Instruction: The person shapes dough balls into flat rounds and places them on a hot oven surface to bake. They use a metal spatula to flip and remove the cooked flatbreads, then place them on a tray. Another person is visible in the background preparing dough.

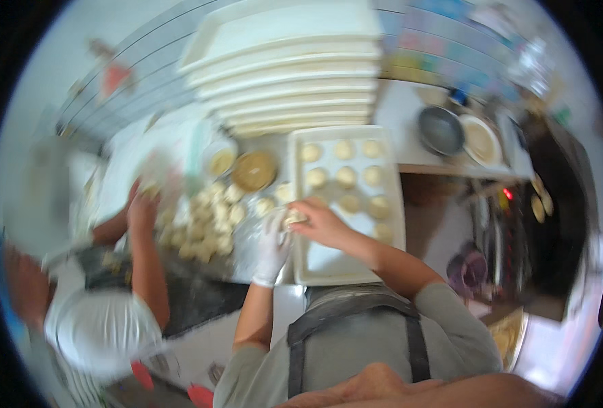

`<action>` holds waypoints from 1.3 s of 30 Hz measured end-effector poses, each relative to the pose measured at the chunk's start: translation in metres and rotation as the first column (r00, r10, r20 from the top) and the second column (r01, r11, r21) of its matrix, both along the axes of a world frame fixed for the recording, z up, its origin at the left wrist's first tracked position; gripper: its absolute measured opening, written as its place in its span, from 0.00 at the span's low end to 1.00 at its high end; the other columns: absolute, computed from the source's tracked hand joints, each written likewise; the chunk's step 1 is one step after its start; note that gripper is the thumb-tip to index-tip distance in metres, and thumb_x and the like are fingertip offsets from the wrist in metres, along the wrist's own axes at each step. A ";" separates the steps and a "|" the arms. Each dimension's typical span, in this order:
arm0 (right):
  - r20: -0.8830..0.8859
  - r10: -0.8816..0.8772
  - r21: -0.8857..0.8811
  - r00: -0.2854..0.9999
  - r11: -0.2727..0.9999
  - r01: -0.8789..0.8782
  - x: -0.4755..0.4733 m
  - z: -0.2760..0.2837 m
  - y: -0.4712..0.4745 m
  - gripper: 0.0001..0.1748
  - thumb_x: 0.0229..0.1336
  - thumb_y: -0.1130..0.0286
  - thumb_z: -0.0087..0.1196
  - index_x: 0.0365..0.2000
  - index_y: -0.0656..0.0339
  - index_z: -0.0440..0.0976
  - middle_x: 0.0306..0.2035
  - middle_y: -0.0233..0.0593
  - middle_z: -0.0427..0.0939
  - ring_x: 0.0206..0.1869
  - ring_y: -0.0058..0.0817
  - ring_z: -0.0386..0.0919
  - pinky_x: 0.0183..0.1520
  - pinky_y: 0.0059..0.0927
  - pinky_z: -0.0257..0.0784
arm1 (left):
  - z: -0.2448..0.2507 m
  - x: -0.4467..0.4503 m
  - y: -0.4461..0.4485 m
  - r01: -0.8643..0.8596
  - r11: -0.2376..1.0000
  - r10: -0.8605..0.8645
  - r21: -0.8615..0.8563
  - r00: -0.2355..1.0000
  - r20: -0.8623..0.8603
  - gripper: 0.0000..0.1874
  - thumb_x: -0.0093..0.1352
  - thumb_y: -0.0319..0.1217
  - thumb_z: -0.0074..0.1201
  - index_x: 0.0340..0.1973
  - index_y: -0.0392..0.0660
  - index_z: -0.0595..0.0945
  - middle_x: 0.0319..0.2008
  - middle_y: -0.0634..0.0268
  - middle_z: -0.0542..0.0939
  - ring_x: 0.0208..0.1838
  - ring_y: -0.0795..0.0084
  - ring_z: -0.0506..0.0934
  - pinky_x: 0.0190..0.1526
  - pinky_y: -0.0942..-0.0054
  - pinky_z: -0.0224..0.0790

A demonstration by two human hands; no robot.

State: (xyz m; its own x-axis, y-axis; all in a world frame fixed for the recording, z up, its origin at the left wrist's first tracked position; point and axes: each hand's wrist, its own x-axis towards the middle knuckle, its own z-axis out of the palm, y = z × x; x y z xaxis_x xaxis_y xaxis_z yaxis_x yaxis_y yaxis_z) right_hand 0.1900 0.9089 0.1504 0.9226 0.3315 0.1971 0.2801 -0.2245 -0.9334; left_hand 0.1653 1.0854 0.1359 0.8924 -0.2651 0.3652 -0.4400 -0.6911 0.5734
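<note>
My left hand [272,250], in a white glove, and my bare right hand [319,223] meet at the left edge of a white tray [399,214]. Between them they hold a pale dough piece [294,217], its lower side partly hidden by fingers. Inside the tray, round dough balls [345,176] sit in rows, the lower left part bare. Left of my gloved hand lies a heap of small dough pieces [204,224]. Behind it stand a bowl of brown filling or liquid [254,171], blurred, and a white bowl with yellowish contents [222,161].
A tall stack of white trays [286,66] stands behind the work surface. At left, a co-worker's hands [143,204] work over the table beside the heap. A dark bowl [440,130] and a cream-coloured dish [480,140] rest on the side table at right.
</note>
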 end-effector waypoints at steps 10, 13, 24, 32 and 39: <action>-0.110 -0.091 -0.234 0.990 0.970 0.063 0.026 -0.027 0.053 0.22 0.42 0.62 0.62 0.39 0.61 0.73 0.37 0.47 0.74 0.39 0.41 0.75 0.42 0.37 0.70 | -0.023 0.048 0.029 0.043 0.966 -0.146 -0.256 0.907 -0.396 0.34 0.57 0.24 0.58 0.59 0.35 0.63 0.55 0.47 0.67 0.56 0.60 0.69 0.57 0.67 0.61; 0.040 -0.150 -0.336 0.988 0.929 0.155 0.042 -0.044 0.067 0.19 0.39 0.65 0.61 0.35 0.63 0.73 0.35 0.48 0.73 0.41 0.44 0.73 0.44 0.39 0.69 | -0.039 0.071 0.037 0.204 0.962 -0.233 -0.184 0.960 -0.153 0.34 0.54 0.24 0.59 0.56 0.34 0.66 0.50 0.47 0.70 0.53 0.52 0.71 0.56 0.63 0.61; -0.417 0.399 0.090 0.817 0.912 -0.400 0.051 0.010 0.086 0.10 0.47 0.72 0.58 0.33 0.60 0.74 0.33 0.35 0.76 0.39 0.24 0.74 0.40 0.28 0.72 | -0.071 0.112 0.085 0.107 0.951 -0.211 -0.291 0.911 -0.356 0.26 0.62 0.29 0.52 0.56 0.38 0.68 0.51 0.47 0.72 0.57 0.54 0.68 0.59 0.63 0.58; -0.215 0.025 -0.087 0.976 0.995 -0.044 0.172 -0.039 0.128 0.16 0.49 0.78 0.54 0.41 0.61 0.72 0.31 0.38 0.75 0.37 0.29 0.77 0.38 0.28 0.73 | -0.081 0.113 0.149 -0.497 0.095 -0.533 -0.862 0.706 -0.466 0.22 0.69 0.27 0.48 0.58 0.39 0.66 0.51 0.56 0.73 0.51 0.60 0.75 0.53 0.64 0.71; 0.387 0.162 -0.550 0.908 0.831 0.086 0.269 -0.093 0.204 0.07 0.48 0.73 0.54 0.32 0.57 0.75 0.29 0.41 0.77 0.38 0.40 0.73 0.41 0.40 0.69 | -0.088 0.115 0.158 -0.615 -0.262 -0.349 -0.744 0.779 -0.521 0.13 0.69 0.28 0.46 0.49 0.40 0.71 0.45 0.60 0.75 0.46 0.64 0.77 0.48 0.64 0.74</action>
State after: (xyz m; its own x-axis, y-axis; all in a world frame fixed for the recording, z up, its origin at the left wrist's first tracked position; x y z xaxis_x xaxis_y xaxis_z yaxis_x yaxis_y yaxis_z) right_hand 0.4595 1.1131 0.0573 0.7853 0.5300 0.3201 0.6179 -0.6383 -0.4591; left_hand 0.2806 1.2431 0.0475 0.9030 0.0870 -0.4207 0.1525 0.8506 0.5032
